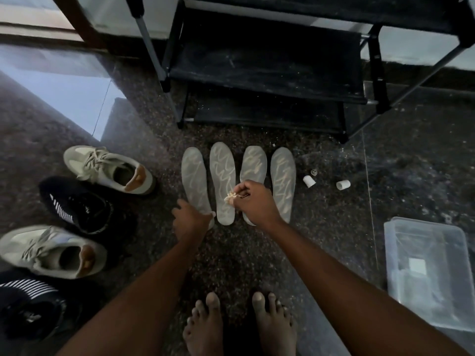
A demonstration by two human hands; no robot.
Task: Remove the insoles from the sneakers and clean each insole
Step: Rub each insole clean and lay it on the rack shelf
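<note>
Several pale grey insoles with wavy tan lines lie side by side on the dark speckled floor, from the leftmost insole (193,176) to the rightmost insole (282,181). My left hand (190,219) grips the heel end of the leftmost insole. My right hand (254,201) pinches a small pale brush (230,197) whose tip touches the lower part of the second insole (223,176). That hand hides the heel of the third insole (254,163). Two beige sneakers (110,169) (54,251) and two black sneakers (77,205) (28,304) stand at the left.
A black shoe rack (264,70) stands just behind the insoles. Two small white cylinders (309,181) (343,185) and a small cap (313,172) lie right of the insoles. A clear plastic box (431,273) sits at the right. My bare feet (239,327) are at the bottom.
</note>
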